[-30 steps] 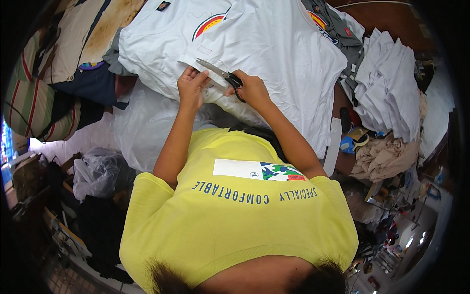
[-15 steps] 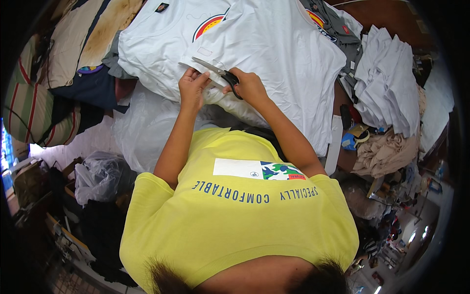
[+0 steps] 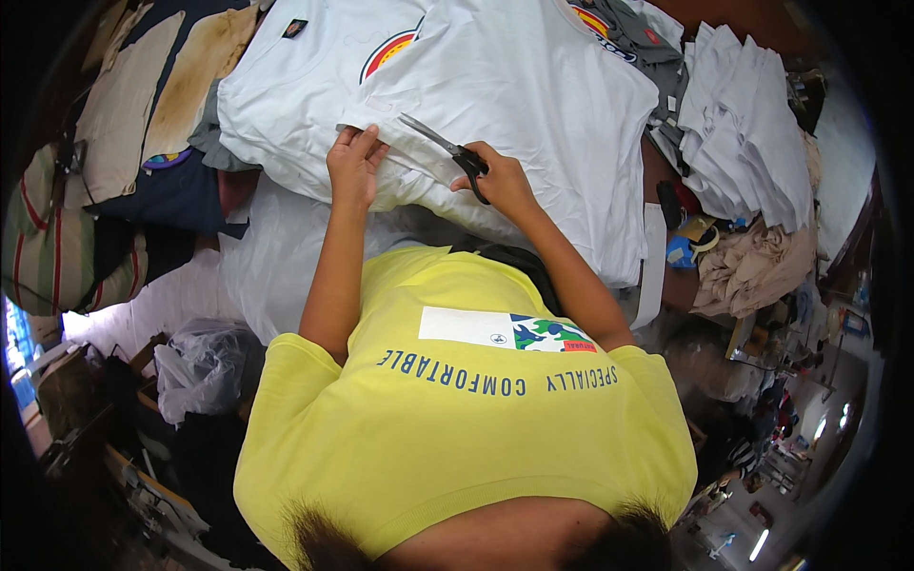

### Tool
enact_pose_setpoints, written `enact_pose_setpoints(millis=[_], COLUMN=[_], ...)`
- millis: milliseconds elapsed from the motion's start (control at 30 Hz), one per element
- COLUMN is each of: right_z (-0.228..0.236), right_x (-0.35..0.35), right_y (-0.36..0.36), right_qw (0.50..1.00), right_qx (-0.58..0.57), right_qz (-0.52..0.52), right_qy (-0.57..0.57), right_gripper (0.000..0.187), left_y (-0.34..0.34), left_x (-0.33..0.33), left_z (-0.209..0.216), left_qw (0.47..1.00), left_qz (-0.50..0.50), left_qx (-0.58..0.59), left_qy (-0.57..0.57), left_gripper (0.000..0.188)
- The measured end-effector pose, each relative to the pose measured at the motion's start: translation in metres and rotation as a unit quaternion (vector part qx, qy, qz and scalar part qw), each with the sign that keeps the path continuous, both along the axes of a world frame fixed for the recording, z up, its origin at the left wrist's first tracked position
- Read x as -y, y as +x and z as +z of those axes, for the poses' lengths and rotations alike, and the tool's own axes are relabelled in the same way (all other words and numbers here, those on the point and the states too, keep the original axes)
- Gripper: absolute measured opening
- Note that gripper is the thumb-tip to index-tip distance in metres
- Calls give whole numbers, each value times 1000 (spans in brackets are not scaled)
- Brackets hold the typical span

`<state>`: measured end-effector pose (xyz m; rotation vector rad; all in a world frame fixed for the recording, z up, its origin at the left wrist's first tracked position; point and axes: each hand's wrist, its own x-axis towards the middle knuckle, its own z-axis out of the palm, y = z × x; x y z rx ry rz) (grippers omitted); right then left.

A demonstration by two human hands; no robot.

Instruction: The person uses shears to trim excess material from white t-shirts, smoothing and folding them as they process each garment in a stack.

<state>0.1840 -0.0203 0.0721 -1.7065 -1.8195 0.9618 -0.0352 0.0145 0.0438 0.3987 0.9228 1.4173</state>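
Note:
White T-shirts [image 3: 533,105] lie spread in a layered heap in front of me, with a red and yellow curved print [image 3: 388,55] near the far side. At the near part of the cloth, my left hand [image 3: 355,167] has thumb and fingers closed on a fold of shirt; a small dark grey bit shows by its fingertips. My right hand [image 3: 503,183] grips black-handled scissors [image 3: 440,141], fingers around the handles. Their metal blades point far left over the white cloth, apart from my left hand. Whether the blades are fully closed is hard to make out.
Folded white garments [image 3: 738,124] are piled at the right, above crumpled beige cloth [image 3: 752,266]. A tape roll [image 3: 705,238] lies beside a blue object. Beige and navy clothes [image 3: 129,114] heap at the left, near a striped bundle [image 3: 48,238]. Clear plastic [image 3: 276,257] hangs below the shirts.
My hands have moved apart: the left a little leftward, the right rightward and nearer to me with the scissors. The blades have come away from the left hand's fingers.

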Motion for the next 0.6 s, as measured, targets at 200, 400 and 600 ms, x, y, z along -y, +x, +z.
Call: enact_pose_setpoints(millis=[200,400,600], right_z=[-2,-20,-24], right_x=[7,48,138], right_y=[9,79,134], right_qw=[998,975,876], right_qx=[-13,52,165], right_qz=[-44,-185,-434], right_qy=[32,110,130], right_gripper=[56,53,44], left_y=[-24,-39,-37], left_x=[-16,-21,-19], left_z=[-13,-17,-18], left_qw=[1000,999,999], left_qz=[8,-28,-31], left_qx=[-11,-20,-18], left_qy=[-9,-13,-12], left_gripper=[6,6,10])
